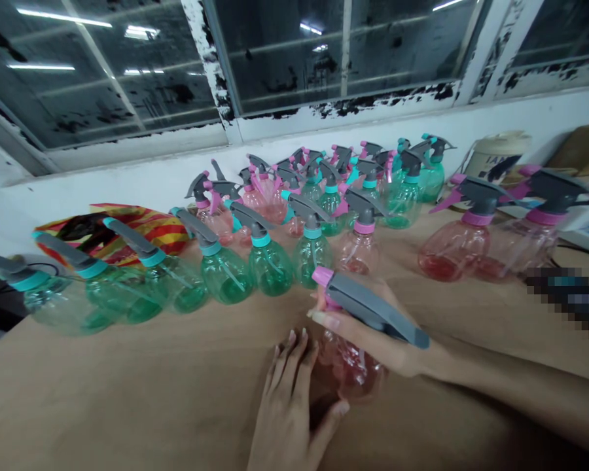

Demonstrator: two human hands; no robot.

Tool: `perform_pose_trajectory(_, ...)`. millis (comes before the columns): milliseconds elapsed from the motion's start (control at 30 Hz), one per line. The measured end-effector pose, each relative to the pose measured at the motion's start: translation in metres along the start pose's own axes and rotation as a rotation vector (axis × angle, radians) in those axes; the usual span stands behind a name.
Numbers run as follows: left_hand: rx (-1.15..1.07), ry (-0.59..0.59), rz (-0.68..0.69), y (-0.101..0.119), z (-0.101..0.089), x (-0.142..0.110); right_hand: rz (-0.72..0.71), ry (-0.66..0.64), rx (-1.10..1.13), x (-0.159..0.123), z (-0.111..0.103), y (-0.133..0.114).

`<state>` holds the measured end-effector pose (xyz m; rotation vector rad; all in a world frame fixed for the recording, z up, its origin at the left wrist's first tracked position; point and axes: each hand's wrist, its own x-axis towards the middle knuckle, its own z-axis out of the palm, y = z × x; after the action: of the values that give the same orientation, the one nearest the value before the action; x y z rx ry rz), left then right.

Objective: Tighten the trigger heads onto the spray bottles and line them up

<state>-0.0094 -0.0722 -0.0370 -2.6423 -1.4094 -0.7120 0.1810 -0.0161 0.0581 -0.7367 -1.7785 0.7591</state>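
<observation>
Snugly, the right hand (358, 347) grasps a pink spray bottle (348, 369), the open left hand (285, 412) touching it.

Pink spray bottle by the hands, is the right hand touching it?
Touching: the head view shows the right hand wrapped around the neck of the pink spray bottle.

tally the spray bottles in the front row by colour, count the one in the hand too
green bottles: 6
standing pink bottles: 3
pink bottle in the right hand: 1
total: 10
the rows behind are too crowded to count
</observation>
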Motion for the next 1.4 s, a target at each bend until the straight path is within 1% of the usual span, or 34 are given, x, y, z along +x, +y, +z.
perform_pose_trajectory(100, -0.005, 0.010, -0.003, 0.0009, 0.0001, -0.0005, 0.003, 0.015, 0.053, 0.0013, 0.0011, 0.0034)
perform_pose_trajectory(367, 0.007, 0.012, -0.015, 0.0039, -0.0031, 0.0026, 0.027, 0.013, 0.006, -0.0009, 0.0021, 0.0051)
perform_pose_trajectory(667, -0.013, 0.001, -0.041, 0.0025, -0.0006, 0.0009, 0.002, 0.033, -0.034, -0.0017, 0.0014, 0.0049)
perform_pose_trajectory(900, -0.012, 0.014, -0.024, 0.0006, 0.0006, 0.0004, -0.004, 0.023, 0.011, -0.0004, 0.0019, 0.0065)
perform_pose_trajectory(1100, -0.051, 0.007, -0.021, 0.0015, 0.0020, 0.0006, -0.015, 0.005, -0.013, 0.0029, -0.0006, 0.0040)
perform_pose_trajectory(1233, -0.047, -0.004, -0.020, 0.0025, -0.0001, 0.0008, 0.001, 0.021, -0.049, 0.0021, 0.0004, 0.0031)
perform_pose_trajectory(1400, -0.031, -0.026, -0.003, 0.0031, -0.0022, 0.0026, -0.039, 0.042, -0.114, 0.0032, 0.0012, 0.0010)
